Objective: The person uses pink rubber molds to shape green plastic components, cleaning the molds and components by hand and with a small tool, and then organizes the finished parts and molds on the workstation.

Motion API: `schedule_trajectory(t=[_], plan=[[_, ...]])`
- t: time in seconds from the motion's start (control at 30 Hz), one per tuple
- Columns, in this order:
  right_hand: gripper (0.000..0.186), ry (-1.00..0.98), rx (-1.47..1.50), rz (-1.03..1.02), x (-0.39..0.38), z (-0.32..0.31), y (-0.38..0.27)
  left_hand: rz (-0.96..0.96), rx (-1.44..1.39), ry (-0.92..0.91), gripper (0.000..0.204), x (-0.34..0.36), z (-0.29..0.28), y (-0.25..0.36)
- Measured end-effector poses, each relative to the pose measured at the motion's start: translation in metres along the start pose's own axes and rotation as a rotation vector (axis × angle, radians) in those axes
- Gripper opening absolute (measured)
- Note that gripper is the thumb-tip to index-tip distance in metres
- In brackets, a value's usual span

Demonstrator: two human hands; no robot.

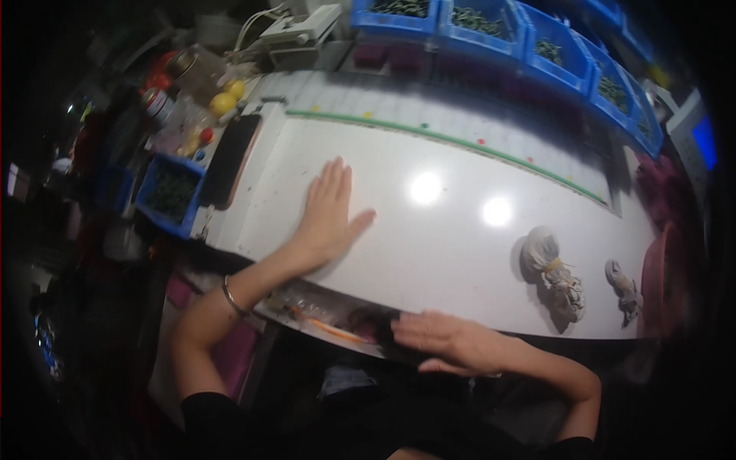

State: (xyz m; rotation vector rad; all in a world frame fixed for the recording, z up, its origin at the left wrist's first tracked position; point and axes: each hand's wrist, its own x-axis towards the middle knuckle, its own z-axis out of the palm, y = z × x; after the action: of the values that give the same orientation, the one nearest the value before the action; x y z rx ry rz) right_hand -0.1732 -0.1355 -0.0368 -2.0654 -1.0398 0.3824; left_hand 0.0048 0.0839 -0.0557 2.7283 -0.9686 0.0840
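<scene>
My left hand [330,218] lies over the left part of the white tabletop [399,245], its fingers stretched away from me and its thumb apart. Nothing is in it. My right hand [448,343] is at the table's near edge, fingers extended to the left beside a narrow open drawer [310,316]; I see nothing held there. Inside the drawer lie an orange stick-like thing [333,331] and small clutter too blurred to name. On the right of the table rest a large tied bundle of pale cord-like material [556,272] and a smaller similar bundle [625,291].
Blue bins [487,34] with small greenish parts line the back. A green strip [445,139] crosses the table behind my hands. At left are a dark phone-like slab [232,161], a blue bin [169,192] and yellow balls [224,103]. A red container [665,284] stands at right.
</scene>
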Motion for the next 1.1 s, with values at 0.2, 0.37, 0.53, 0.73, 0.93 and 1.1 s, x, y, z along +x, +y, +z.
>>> schedule_trajectory(t=[0.2, 0.37, 0.53, 0.73, 0.93, 1.1], plan=[[0.028, 0.205, 0.248, 0.185, -0.036, -0.036, -0.014, 0.516, -0.329, -0.233, 0.069, -0.013, 0.008, 0.074], [0.016, 0.511, 0.126, 0.384, -0.035, -0.104, -0.007, 0.76, -0.789, -0.436, 0.054, -0.006, -0.007, 0.099], [0.015, 0.779, -0.153, 0.507, -0.038, -0.148, 0.067, 0.371, -0.573, -0.015, 0.04, 0.085, -0.01, 0.063], [0.038, 0.736, -0.808, 0.698, -0.052, -0.211, 0.152, 0.199, -0.156, 0.319, 0.064, 0.21, 0.007, -0.006], [0.055, 0.645, -0.823, 1.0, -0.104, -0.278, 0.229, 0.531, 0.184, 0.656, 0.068, 0.289, 0.058, -0.006], [0.051, 0.637, -0.804, 0.8, -0.131, -0.293, 0.262, 0.619, -0.106, 0.187, 0.056, 0.335, 0.034, 0.025]])
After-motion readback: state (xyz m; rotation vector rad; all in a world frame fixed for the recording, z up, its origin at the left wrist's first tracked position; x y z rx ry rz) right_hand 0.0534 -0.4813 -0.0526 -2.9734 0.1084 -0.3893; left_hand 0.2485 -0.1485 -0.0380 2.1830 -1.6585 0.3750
